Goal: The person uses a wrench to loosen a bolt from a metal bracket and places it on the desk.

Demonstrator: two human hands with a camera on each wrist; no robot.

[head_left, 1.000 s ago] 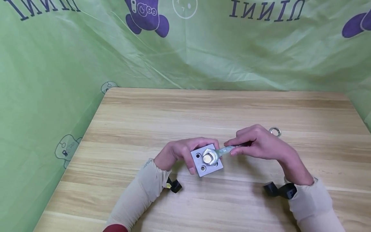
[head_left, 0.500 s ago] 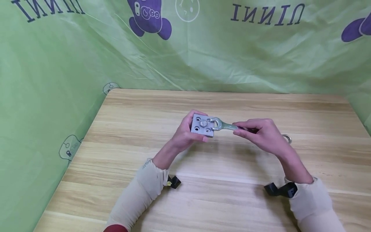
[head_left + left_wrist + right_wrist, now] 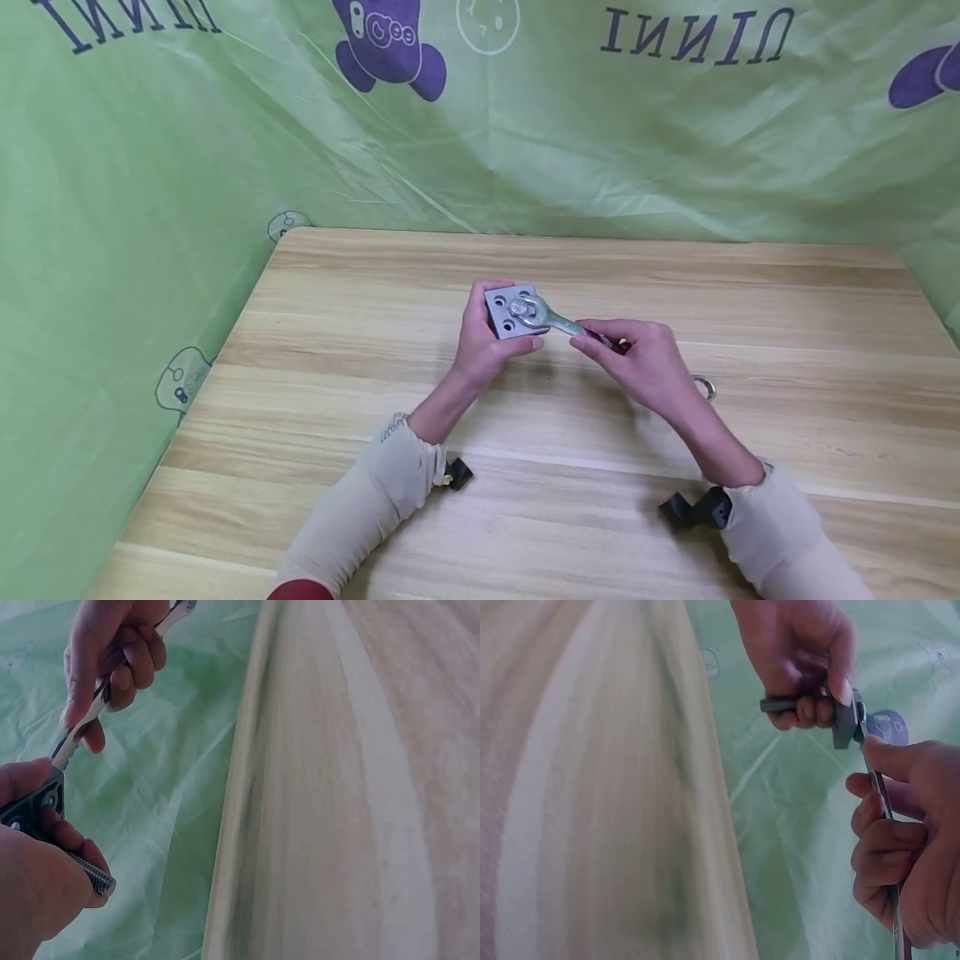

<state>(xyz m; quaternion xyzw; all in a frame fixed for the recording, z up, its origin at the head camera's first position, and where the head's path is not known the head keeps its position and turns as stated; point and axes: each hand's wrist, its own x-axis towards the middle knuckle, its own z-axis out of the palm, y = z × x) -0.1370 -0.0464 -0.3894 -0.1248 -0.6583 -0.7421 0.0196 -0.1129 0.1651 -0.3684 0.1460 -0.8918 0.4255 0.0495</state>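
Observation:
My left hand (image 3: 480, 343) holds a square grey metal block (image 3: 503, 314) with holes in it, above the table. A bolt head (image 3: 518, 307) sits on the block's upper face. The bolt's threaded shank (image 3: 94, 876) sticks out on the other side, past the left fingers in the left wrist view. My right hand (image 3: 651, 365) grips a combination wrench (image 3: 564, 323) by its handle. The wrench's open end lies at the bolt head, against the block's face; how well it fits around the head is hard to see. The ring end (image 3: 705, 386) shows beyond the right hand.
Below the hands lies a wood-grain table (image 3: 555, 525). A green printed cloth (image 3: 562, 158) hangs behind it and along the left side. Dark wrist-camera mounts (image 3: 693, 508) are strapped to both forearms.
The left hand has lifted the block away toward the table's back and turned it. The wrench came off the bolt head half a second ago and is now back at it, with its handle angled differently.

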